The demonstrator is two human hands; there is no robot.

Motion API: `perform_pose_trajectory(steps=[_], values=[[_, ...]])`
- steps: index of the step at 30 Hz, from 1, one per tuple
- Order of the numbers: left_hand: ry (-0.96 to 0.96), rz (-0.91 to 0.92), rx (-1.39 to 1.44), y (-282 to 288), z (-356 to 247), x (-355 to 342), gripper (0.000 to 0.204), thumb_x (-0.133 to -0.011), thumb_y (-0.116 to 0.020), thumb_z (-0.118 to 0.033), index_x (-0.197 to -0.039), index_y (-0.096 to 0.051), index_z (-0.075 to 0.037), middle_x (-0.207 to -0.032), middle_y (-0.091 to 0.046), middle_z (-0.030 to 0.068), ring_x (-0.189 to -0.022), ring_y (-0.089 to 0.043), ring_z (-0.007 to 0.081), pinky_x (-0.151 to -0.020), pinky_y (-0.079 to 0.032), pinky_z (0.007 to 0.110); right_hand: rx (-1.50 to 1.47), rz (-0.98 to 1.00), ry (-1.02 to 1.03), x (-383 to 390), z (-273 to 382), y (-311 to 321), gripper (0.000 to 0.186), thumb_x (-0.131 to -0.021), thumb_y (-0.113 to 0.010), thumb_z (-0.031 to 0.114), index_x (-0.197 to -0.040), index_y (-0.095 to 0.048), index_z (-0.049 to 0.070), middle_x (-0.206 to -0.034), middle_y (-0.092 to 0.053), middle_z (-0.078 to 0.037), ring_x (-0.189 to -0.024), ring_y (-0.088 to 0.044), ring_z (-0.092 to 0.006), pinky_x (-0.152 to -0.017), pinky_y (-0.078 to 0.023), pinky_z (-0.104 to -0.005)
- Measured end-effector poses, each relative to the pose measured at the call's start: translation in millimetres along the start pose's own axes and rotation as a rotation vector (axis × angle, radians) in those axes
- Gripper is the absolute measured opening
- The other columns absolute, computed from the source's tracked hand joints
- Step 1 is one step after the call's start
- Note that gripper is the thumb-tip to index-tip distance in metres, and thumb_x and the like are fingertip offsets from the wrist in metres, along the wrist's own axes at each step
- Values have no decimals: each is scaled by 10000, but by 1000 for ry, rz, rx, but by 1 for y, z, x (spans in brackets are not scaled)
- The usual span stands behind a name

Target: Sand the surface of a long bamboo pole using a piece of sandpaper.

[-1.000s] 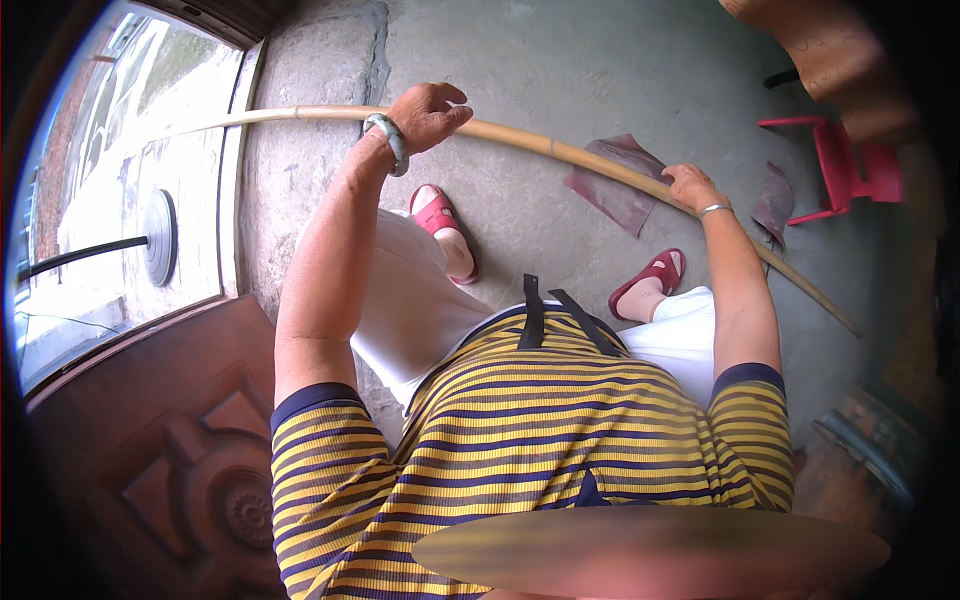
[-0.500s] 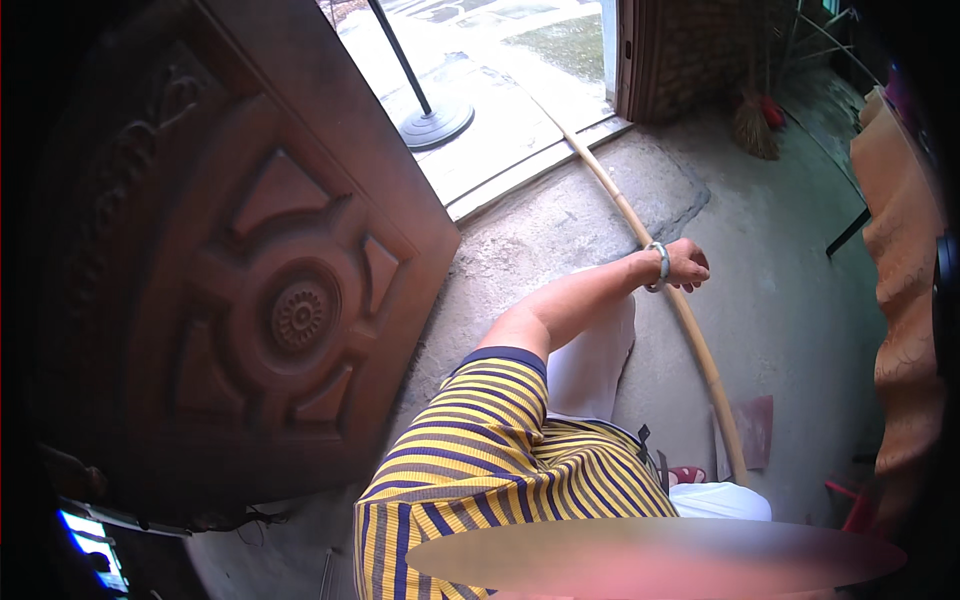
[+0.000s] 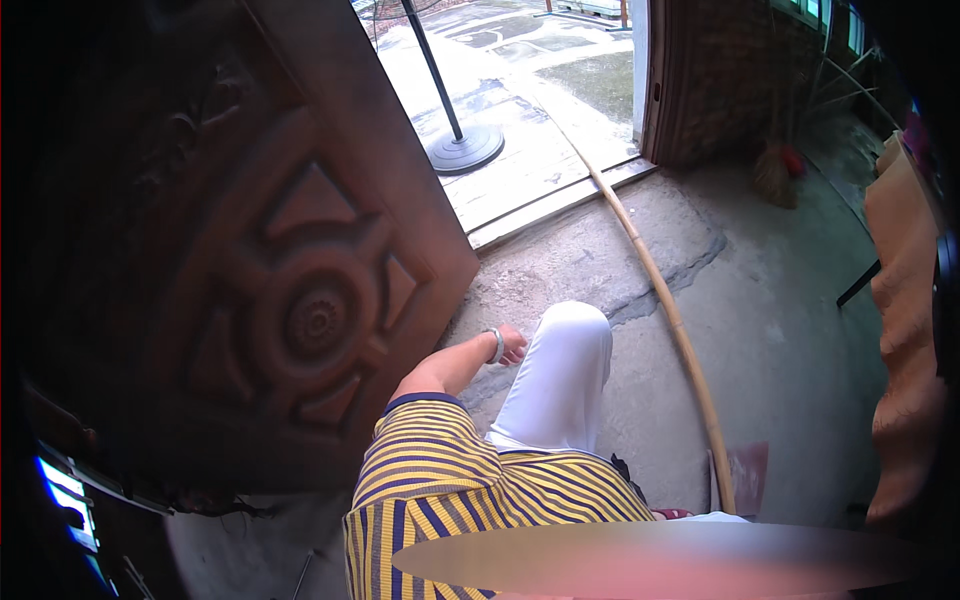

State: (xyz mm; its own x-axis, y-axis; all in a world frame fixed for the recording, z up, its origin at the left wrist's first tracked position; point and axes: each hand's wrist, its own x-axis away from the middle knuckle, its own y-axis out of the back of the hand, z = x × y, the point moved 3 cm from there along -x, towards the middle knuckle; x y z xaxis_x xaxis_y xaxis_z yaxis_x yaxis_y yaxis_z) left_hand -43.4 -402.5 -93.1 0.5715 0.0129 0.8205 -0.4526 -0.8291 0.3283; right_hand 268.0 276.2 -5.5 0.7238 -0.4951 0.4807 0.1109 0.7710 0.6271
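Note:
My left hand (image 3: pixel 512 346), with a pale bangle (image 3: pixel 496 346) on its wrist, hangs beside my bent knee in white trousers (image 3: pixel 555 380). Its fingers look loosely apart, and I see nothing in them. To the right of that knee, a long bamboo pole (image 3: pixel 679 325) lies along the floor, running from outside over the door sill to near my feet. The hand is well apart from the pole. My right hand is out of view; a blurred oval covers the lower edge.
A carved brown door (image 3: pixel 320 318) stands ajar on the left. Beyond the sill (image 3: pixel 560 207) is a round pole base (image 3: pixel 467 148). A broom (image 3: pixel 777 175) leans at the far right wall, and a wavy orange-brown sheet (image 3: pixel 900 330) hangs nearer. A flat reddish piece (image 3: pixel 750 475) lies by the pole.
My left hand has moved left, from above the bamboo pole to beside my knee. The view has shifted, showing more of the ground outside. The pole lies much as before.

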Motion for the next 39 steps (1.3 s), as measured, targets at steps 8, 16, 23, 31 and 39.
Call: perform_pose_trajectory(steps=[8,16,23,31,39], values=[[83,55,-50,0,50,-21,274,-874,-519,-240,-1049,-617,-53,-930,-663,109,-795,-653,220,-693,-526,374,-9,80,-15,-52,45,-46,181,-820,-516,113,-909,-649,30,-701,-597,-47,-559,-542,-154,-465,-421,-314],[193,174,-240,-82,117,-22,273,-870,-529,-246,-1041,-621,-53,-934,-663,110,-807,-653,223,-698,-526,377,27,151,-303,-19,-28,-48,187,-823,-522,125,-933,-643,33,-722,-604,-50,-577,-551,-155,-485,-432,-319],[237,213,-409,-102,110,-40,273,-867,-537,-251,-1034,-625,-53,-938,-664,111,-817,-653,226,-703,-527,379,-3,222,-486,-65,-66,-69,195,-826,-528,136,-953,-638,36,-740,-611,-53,-592,-558,-157,-503,-441,-322],[271,166,-540,-78,82,-29,273,-863,-547,-257,-1026,-629,-54,-943,-664,112,-828,-653,230,-708,-528,381,-44,354,-581,-152,-82,-113,207,-829,-535,147,-977,-632,39,-761,-618,-56,-610,-566,-158,-523,-451,-327],[133,107,-773,0,-16,-40,273,-859,-558,-263,-1018,-633,-54,-947,-665,113,-839,-654,233,-712,-528,384,-225,351,-642,-185,-81,-171,221,-833,-541,159,-1001,-626,43,-782,-625,-59,-627,-575,-159,-543,-462,-331]])
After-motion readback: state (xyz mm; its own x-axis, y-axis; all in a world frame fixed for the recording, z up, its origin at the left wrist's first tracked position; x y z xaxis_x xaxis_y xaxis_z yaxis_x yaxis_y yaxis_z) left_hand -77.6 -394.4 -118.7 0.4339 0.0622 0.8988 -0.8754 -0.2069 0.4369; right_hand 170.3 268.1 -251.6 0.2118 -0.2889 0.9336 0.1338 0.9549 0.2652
